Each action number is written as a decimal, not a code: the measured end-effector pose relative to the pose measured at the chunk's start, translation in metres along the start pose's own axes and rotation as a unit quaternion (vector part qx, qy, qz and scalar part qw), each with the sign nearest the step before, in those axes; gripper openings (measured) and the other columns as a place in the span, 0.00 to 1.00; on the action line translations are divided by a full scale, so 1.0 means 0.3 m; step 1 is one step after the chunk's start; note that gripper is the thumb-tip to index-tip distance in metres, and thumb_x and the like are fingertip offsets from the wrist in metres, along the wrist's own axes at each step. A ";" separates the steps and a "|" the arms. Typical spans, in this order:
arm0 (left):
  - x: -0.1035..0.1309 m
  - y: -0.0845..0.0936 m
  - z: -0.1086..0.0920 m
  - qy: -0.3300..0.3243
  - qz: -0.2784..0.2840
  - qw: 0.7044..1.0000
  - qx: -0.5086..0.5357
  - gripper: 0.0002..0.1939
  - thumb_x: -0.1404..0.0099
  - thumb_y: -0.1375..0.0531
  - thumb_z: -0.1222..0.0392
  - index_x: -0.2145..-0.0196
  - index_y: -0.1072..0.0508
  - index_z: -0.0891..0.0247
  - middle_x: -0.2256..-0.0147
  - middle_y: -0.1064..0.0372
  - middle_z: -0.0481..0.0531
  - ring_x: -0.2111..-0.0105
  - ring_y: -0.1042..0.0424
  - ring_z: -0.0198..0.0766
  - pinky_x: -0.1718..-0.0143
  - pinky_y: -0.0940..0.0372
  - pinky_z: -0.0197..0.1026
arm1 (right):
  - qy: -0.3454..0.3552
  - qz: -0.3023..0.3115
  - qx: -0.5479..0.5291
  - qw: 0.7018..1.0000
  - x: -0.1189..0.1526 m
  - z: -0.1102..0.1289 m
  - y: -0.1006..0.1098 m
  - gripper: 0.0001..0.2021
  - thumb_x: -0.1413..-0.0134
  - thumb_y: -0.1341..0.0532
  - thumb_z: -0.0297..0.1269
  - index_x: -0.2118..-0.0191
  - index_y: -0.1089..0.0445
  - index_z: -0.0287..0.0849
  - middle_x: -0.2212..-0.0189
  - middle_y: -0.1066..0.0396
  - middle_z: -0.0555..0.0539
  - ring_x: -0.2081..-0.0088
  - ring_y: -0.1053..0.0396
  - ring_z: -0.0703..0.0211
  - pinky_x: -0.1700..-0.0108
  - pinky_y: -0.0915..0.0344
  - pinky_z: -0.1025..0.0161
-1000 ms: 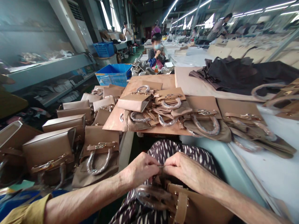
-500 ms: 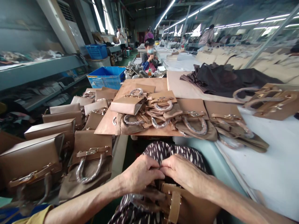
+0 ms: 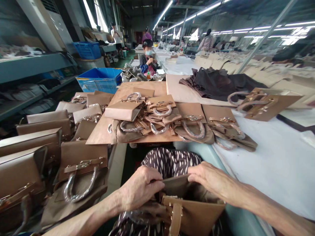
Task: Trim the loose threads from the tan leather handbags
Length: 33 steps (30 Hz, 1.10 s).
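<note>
On my lap lies a tan handbag with a strap, gold hardware and a plastic-wrapped handle. Its dark brown lining edge is pulled up between my hands. My left hand pinches the left end of that edge, thumb against fingers. Further right, my right hand grips the same edge near its far corner, fingers folded over it. The bag's mouth stands partly spread between the two hands. Patterned black-and-white cloth covers my legs beneath the bag.
Several similar handbags stand in rows at the left. More bags lie on a wooden board ahead. A blue bin, dark fabric and another bag on the white table lie beyond. A masked person sits farther back.
My hands were close together at the bag's edge. Now the right hand has moved right, away from the left, and the bag's mouth is spread wider. The view has shifted slightly right.
</note>
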<state>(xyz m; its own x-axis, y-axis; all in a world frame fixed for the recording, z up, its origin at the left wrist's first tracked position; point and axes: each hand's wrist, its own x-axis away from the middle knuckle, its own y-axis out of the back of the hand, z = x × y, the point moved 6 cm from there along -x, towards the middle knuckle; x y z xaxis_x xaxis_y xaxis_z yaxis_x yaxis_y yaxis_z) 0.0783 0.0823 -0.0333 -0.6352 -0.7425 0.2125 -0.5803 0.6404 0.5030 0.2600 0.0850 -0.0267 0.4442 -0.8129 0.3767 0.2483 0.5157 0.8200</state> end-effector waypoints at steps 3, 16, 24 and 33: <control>0.002 0.000 -0.015 0.011 -0.001 0.999 -0.039 0.12 0.40 0.50 0.63 0.80 0.36 0.66 0.77 0.38 0.45 0.74 0.40 0.30 0.71 0.48 0.31 | -0.003 -0.015 -0.005 1.000 0.007 0.002 -0.004 0.15 0.41 0.51 0.36 0.78 0.37 0.43 0.78 0.34 0.52 0.69 0.36 0.59 0.66 0.46 0.64; 0.028 0.090 -0.173 0.030 -0.019 0.966 -0.257 0.14 0.36 0.51 0.57 0.76 0.32 0.62 0.79 0.34 0.49 0.79 0.37 0.34 0.77 0.51 0.35 | 0.048 -0.070 0.010 0.996 -0.013 0.136 0.137 0.14 0.40 0.52 0.34 0.74 0.36 0.43 0.77 0.32 0.52 0.72 0.35 0.63 0.70 0.47 0.67; 0.020 0.090 -0.173 0.073 -0.052 0.939 -0.332 0.15 0.37 0.54 0.61 0.74 0.30 0.63 0.75 0.29 0.56 0.75 0.28 0.44 0.77 0.50 0.39 | 0.042 -0.144 0.103 0.983 -0.085 0.124 0.110 0.13 0.48 0.52 0.21 0.74 0.35 0.41 0.78 0.30 0.49 0.75 0.35 0.63 0.74 0.53 0.65; -0.002 0.030 -0.093 0.163 0.005 0.931 -0.327 0.15 0.37 0.53 0.60 0.65 0.27 0.62 0.67 0.27 0.56 0.65 0.27 0.47 0.67 0.38 0.40 | 0.007 -0.131 0.063 0.989 -0.083 0.053 0.060 0.10 0.43 0.49 0.32 0.70 0.32 0.45 0.77 0.28 0.51 0.73 0.32 0.60 0.73 0.48 0.66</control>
<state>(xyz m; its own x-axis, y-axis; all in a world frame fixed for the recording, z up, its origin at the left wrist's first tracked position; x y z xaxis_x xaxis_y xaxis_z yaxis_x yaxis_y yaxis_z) 0.0877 0.0829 -0.0054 -0.3883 -0.8256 0.4093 -0.0724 0.4701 0.8796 0.2396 0.1101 -0.0145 0.3912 -0.9098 0.1383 0.2486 0.2492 0.9360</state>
